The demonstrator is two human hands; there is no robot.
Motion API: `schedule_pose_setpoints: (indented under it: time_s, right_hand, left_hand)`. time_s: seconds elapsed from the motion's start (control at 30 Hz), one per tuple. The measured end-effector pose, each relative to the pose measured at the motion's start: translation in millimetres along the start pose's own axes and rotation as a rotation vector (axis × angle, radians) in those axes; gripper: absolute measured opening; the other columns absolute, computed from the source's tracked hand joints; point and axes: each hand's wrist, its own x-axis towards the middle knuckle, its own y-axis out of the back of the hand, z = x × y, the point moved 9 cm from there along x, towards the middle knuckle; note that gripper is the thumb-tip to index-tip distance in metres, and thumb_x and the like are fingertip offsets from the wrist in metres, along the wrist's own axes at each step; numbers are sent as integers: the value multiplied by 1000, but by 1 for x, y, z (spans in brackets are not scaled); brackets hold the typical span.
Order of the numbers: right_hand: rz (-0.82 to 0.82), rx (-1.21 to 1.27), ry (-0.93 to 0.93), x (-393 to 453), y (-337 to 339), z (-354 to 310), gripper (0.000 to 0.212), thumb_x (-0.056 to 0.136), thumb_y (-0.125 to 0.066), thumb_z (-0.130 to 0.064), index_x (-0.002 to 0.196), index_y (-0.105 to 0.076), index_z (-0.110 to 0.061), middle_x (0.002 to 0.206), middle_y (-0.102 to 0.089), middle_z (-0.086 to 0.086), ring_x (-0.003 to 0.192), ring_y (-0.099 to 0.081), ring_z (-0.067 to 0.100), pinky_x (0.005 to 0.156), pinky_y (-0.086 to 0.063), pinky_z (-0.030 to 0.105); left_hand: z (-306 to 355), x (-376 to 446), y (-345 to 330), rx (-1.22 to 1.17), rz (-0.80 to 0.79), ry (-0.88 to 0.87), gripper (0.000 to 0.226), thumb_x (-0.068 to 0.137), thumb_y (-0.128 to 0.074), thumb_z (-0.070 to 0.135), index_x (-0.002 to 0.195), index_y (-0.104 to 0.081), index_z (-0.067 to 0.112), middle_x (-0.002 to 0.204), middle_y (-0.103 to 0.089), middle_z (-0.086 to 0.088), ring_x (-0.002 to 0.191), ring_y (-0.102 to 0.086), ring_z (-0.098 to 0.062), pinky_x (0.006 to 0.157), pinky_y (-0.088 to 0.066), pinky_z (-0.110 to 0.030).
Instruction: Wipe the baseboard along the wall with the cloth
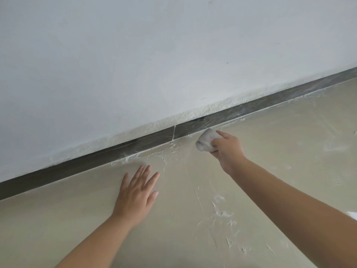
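A beige floor (270,151) streaked with dried white smears (222,209), a thin seam (191,182) crossing it; a small white patch (353,215) sits at its right edge.

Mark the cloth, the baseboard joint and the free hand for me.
cloth (205,140), head view, on the bunched white wad held by the right hand (228,149).
baseboard joint (174,133), head view, on the pale vertical seam in the dark baseboard.
left hand (136,192), head view, on its back, lying flat on the floor.

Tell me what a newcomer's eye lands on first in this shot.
First, the dark baseboard running diagonally between the white wall and the beige, plaster-smeared floor. Next, the right hand gripping a bunched white cloth at the baseboard's foot, while the left hand rests flat on the floor.
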Motion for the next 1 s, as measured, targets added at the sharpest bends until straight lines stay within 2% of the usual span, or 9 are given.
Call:
schedule_pose_setpoints:
  time_s: [0.1, 0.17, 0.33, 0.57, 0.63, 0.7, 0.77, 0.87, 1.0]
  right_hand:
    - [-65, 81, 6, 14, 8, -2, 62, 85, -34, 15, 138, -41, -16, 127, -42, 14, 95, -57, 23, 92, -49, 33]
    - [-108, 127, -1, 20, 15, 0, 63, 83, -31, 18, 131, -48, -20, 121, -43, 13, 99, -55, 24, 82, -51, 30]
    - [-183, 142, -52, 27, 25, 5, 37, 86, -35, 15, 95, -60, -10, 106, -54, 14, 93, -53, 23, 71, -48, 22]
    - [-138, 35, 68, 37, 30, -4, 22, 82, -62, -6, 73, -57, -25, 84, -53, 4, 83, -49, 20, 76, -41, 33]
    - [-103, 25, 75, 38, 33, -3, 25, 81, -61, -4, 74, -56, -26, 92, -53, 7, 83, -50, 21, 76, -43, 34]
    - [-103, 35, 75, 38, 35, -3, 24, 82, -61, -2, 83, -58, -25, 100, -55, 7, 90, -54, 21, 84, -46, 34]
    - [-109, 40, 71, 38, 41, -3, 26, 83, -60, -1, 97, -58, -24, 107, -57, 7, 99, -56, 21, 94, -46, 35]
    - [-73, 43, 62, 36, 53, -5, 31, 84, -60, -1, 111, -60, -16, 112, -57, 11, 101, -57, 22, 93, -46, 32]
    - [56, -25, 120, 31, 69, -12, 31, 83, -62, -3, 108, -59, -21, 113, -56, 9, 103, -56, 23, 98, -46, 36]
  left_hand:
    - [17, 19, -4, 65, -14, 49, 53, 98, 0, 42, 120, -43, 21, 118, -64, -11, 117, -38, -20, 94, -36, -47]
    - [27, 28, -4, 108, -56, 73, 54, 98, 0, 41, 118, -45, 22, 118, -64, -8, 117, -39, -19, 84, -49, -49]
    - [45, 46, 1, 192, -142, 83, 72, 98, 1, 39, 105, -68, 21, 114, -66, -4, 112, -58, -22, 77, -51, -50]
    - [55, 65, -4, 203, -163, 29, 70, 98, 0, 40, 109, -66, 19, 117, -65, -6, 108, -61, -24, 80, -50, -49]
    - [53, 64, -7, 196, -152, -1, 66, 98, 0, 41, 114, -61, 20, 120, -63, -7, 113, -58, -24, 86, -49, -48]
    - [48, 61, -9, 199, -109, -41, 57, 98, 0, 42, 121, -49, 21, 123, -61, -9, 121, -45, -23, 97, -35, -45]
    - [41, 59, -11, 199, -77, -63, 53, 97, 0, 43, 122, -42, 21, 124, -60, -10, 121, -36, -21, 95, -25, -41]
    - [33, 55, -11, 177, -44, -96, 53, 97, -1, 43, 122, -42, 21, 125, -59, -11, 121, -35, -21, 94, -23, -41]
    - [24, 53, -11, 123, -26, -141, 52, 98, -2, 45, 123, -41, 21, 128, -56, -11, 129, -28, -22, 99, -20, -43]
